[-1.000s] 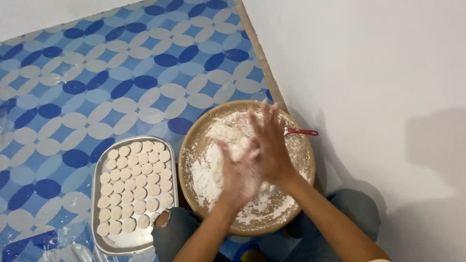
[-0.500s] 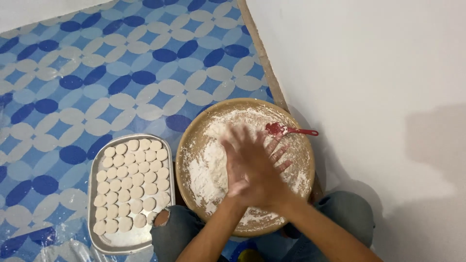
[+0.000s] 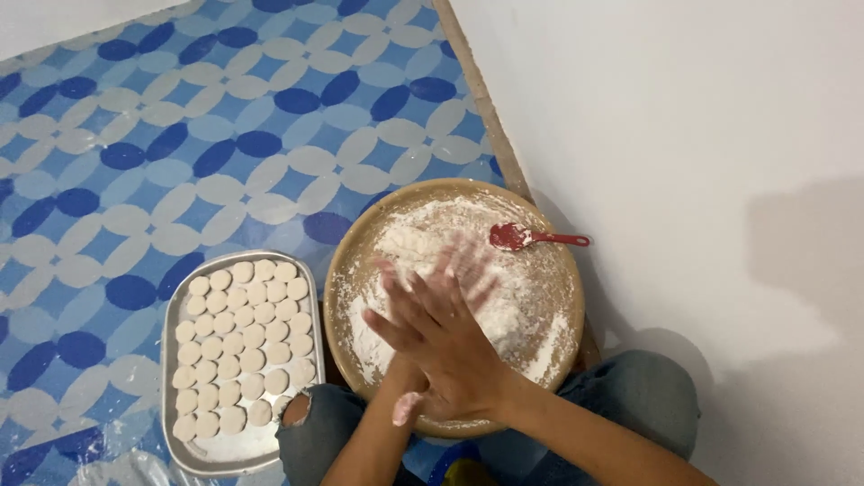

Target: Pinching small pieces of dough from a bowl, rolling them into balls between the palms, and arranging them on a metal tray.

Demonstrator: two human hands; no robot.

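My right hand (image 3: 450, 351) lies flat across my left hand (image 3: 463, 270), palm to palm, fingers spread and dusted with flour. The left fingertips are blurred with motion. Whether anything sits between the palms is hidden. Both hands hover over a round wooden board (image 3: 346, 261) covered in loose white flour (image 3: 531, 297). A small red spoon (image 3: 522, 237) rests on the board's far right side, apart from the hands.
A metal tray (image 3: 171, 360) left of the board holds several rows of flat round dough pieces (image 3: 247, 342). My jeans-clad knees (image 3: 639, 396) flank the board. A blue patterned floor mat (image 3: 180, 135) spreads to the left, a white wall (image 3: 684, 135) stands on the right, and clear plastic (image 3: 117, 468) lies bottom left.
The hands have kept sliding against each other and shifted slightly toward me. The red spoon, covered by the hands a second ago, now shows fully.
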